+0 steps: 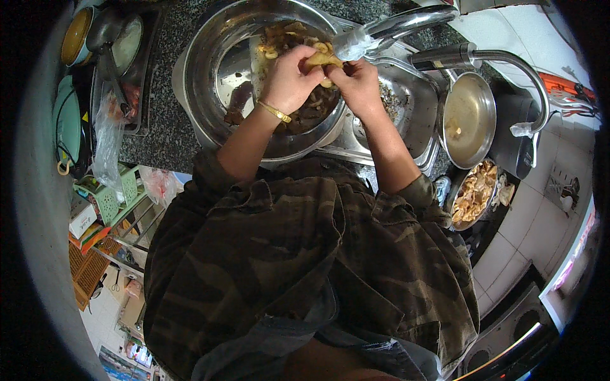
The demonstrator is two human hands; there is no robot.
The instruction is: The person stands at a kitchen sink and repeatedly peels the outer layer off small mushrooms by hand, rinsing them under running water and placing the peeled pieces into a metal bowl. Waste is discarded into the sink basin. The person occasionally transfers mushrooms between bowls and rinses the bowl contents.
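Both hands are together over a large steel basin (190, 71). My left hand (293, 78), with a gold-coloured bracelet at the wrist, pinches one end of a yellowish-brown, soft piece of food (322, 59). The other end is between the fingers of my right hand (355, 83). Below them, the basin holds murky liquid with dark brown pieces (310, 116) and yellowish ones. At the basin's left lies a dark piece (234, 118). A chrome faucet (405, 23) with clear plastic around its spout reaches over the basin beside my right hand.
Right of the basin is a steel sink (419, 119) with dark bits in it. Beyond it stand a steel bowl of cloudy liquid (469, 138) and a bowl of orange-brown pieces (472, 195). At left, a tray (145, 95) holds a ladle (106, 35) and red food.
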